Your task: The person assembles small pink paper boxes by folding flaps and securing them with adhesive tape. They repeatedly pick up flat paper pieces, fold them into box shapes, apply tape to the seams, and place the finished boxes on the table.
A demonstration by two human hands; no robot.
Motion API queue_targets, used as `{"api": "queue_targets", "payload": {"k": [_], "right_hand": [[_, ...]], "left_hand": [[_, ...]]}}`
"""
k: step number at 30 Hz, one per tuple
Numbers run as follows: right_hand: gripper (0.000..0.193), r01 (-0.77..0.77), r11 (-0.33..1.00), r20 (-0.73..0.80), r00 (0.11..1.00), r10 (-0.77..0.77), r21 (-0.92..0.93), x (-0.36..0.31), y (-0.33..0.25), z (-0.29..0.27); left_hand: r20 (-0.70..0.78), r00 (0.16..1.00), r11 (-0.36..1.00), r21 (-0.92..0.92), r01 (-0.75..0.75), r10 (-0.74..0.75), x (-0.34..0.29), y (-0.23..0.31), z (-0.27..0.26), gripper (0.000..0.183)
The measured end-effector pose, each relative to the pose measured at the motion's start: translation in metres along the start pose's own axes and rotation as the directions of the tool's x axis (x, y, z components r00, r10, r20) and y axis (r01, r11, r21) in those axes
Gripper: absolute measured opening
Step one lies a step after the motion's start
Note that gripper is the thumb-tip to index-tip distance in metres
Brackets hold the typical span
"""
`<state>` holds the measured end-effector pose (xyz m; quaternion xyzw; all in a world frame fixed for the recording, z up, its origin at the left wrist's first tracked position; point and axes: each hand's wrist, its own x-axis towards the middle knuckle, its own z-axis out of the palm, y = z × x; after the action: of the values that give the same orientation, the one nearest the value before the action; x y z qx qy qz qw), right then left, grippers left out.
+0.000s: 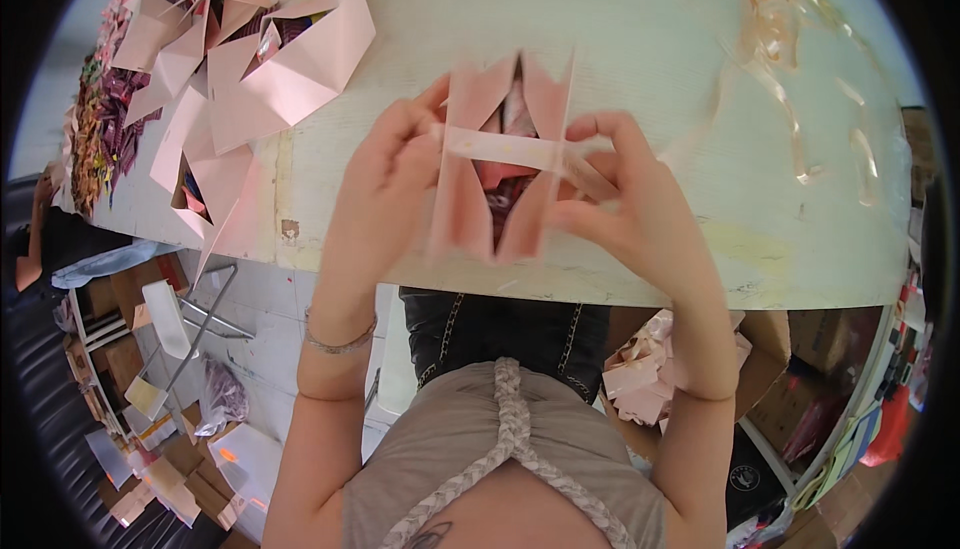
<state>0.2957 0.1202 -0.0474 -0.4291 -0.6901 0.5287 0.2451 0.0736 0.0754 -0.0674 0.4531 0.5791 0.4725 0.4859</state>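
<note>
the left hand [390, 154] has its fingers curled round the left side of a pink box [545, 99], seemingly gripping it, while the right hand [635, 194] is half closed at the right side, fingers bent and blurred; i cannot tell whether they pinch the box or the end of the pale band [500, 147] that crosses its middle. the box is between the two hands, over the near middle of the table [640, 39], its flaps parted in the centre so that dark red contents [510, 194] show through the gap. if the right fingers pull unevenly, the band could skew or slip off toward one end, and the flaps might then spring apart. squeezing too hard from both sides could crease the thin card; tipping the box could let something slide out of the gap, perhaps over the near edge. further out, other pink boxes [300, 79] lean on one another at the far left, beside loose packets [125, 94]; a careless push there could topple them. at the far right, loose ribbons [780, 114] could snag on a sleeve or tangle.
</note>
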Motion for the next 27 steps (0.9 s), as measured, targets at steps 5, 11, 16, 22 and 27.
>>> {"api": "queue_targets", "payload": {"k": [5, 11, 16, 22, 27], "right_hand": [[0.04, -0.206, 0.978, -0.043, 0.977, 0.207, 0.028, -0.03, 0.012, -0.068], [0.024, -0.052, 0.998, 0.008, 0.999, 0.051, 0.024, -0.031, 0.001, -0.118], [0.023, 0.479, 0.854, -0.03, 0.869, -0.494, -0.201, 0.015, -0.065, -0.043], [0.028, 0.374, 0.911, 0.039, 0.922, -0.386, 0.174, 0.052, -0.086, -0.016], [0.027, 0.705, 0.663, 0.324, 0.707, -0.629, -0.251, 0.051, -0.091, 0.01]], "left_hand": [[-0.26, 0.965, 0.913, -0.388, -0.129, 0.026, -0.006, -0.011, -0.054, 0.028], [-0.585, 0.791, 0.874, -0.274, -0.402, 0.18, -0.021, 0.049, -0.127, 0.048], [-0.13, 0.777, 0.771, 0.302, -0.561, 0.616, -0.008, 0.116, -0.046, 0.04], [0.128, 0.647, 0.611, 0.235, -0.756, 0.751, 0.017, 0.094, 0.027, 0.062], [0.12, 0.699, 0.445, 0.693, -0.567, 0.705, 0.005, 0.038, 0.032, 0.045]]}}
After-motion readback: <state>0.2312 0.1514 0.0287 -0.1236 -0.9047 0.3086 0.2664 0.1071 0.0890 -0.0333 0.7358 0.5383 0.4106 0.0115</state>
